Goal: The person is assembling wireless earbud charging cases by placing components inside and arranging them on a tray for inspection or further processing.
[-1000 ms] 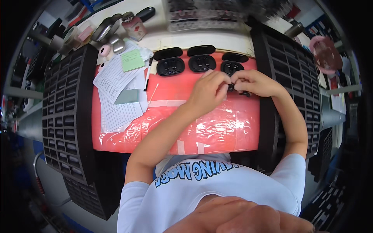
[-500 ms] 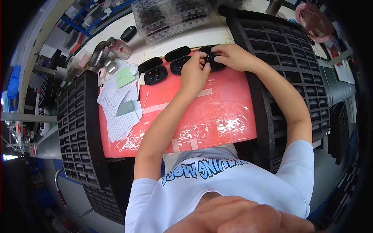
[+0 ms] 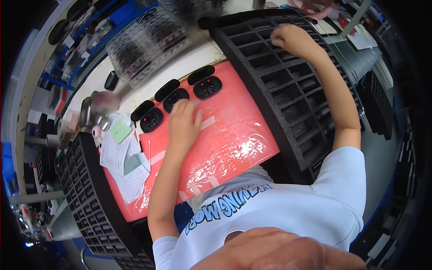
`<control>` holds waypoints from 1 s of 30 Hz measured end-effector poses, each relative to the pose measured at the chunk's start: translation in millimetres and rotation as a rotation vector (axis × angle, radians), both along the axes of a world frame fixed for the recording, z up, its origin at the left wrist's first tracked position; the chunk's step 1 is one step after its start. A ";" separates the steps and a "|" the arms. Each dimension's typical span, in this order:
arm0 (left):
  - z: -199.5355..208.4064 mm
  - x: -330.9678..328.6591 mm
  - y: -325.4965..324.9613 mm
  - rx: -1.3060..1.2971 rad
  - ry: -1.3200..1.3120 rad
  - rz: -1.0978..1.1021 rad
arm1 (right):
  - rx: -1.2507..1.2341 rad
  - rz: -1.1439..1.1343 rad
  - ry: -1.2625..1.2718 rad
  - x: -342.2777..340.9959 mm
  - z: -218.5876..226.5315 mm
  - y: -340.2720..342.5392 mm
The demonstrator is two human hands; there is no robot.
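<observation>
Three black earbud charging cases stand with lids raised in a slanting row on the red plastic-covered mat (image 3: 225, 148). Small red lights glow in the left case (image 3: 152, 121) and the right case (image 3: 208, 88). My left hand (image 3: 182, 126) lies with fingers extended and thumb apart, its fingertips at the near edge of the middle case (image 3: 173, 100), partly covering it. Over the far part of the black foam tray (image 3: 288, 108) at the right hovers my right hand (image 3: 294, 41). Its fingers look curled but are blurred, so anything in them cannot be made out.
Another compartmented black tray (image 3: 90, 189) stands at the left. Papers (image 3: 123, 157) and a green sticky note (image 3: 120, 131) lie on the mat's left side. Clear plastic trays (image 3: 148, 45) are stacked behind, near a small black case (image 3: 111, 80). A pink fan (image 3: 312, 6) stands far right.
My right hand has left the right case and moved right, over the foam tray. My left hand has drawn back left to the middle case. The whole view has turned and shifted.
</observation>
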State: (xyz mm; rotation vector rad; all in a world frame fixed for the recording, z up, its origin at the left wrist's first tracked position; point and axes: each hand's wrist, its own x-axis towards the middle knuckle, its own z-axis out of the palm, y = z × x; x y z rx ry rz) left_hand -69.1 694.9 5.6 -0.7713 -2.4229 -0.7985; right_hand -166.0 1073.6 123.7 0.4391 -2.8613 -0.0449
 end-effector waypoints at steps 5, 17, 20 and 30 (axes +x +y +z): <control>4.5 10.2 -35.7 0.025 -0.008 0.070 | 0.318 -0.196 -0.097 21.8 -31.1 29.5; 20.3 14.7 -76.7 0.297 0.106 0.146 | 0.256 -0.051 -0.142 5.4 14.7 25.9; 24.8 21.2 -81.6 0.473 -0.108 0.097 | 0.084 0.171 -0.038 16.6 42.7 -33.3; 18.6 15.2 -100.3 1.006 -0.598 -0.250 | -0.789 0.766 -0.741 30.5 -21.3 -272.2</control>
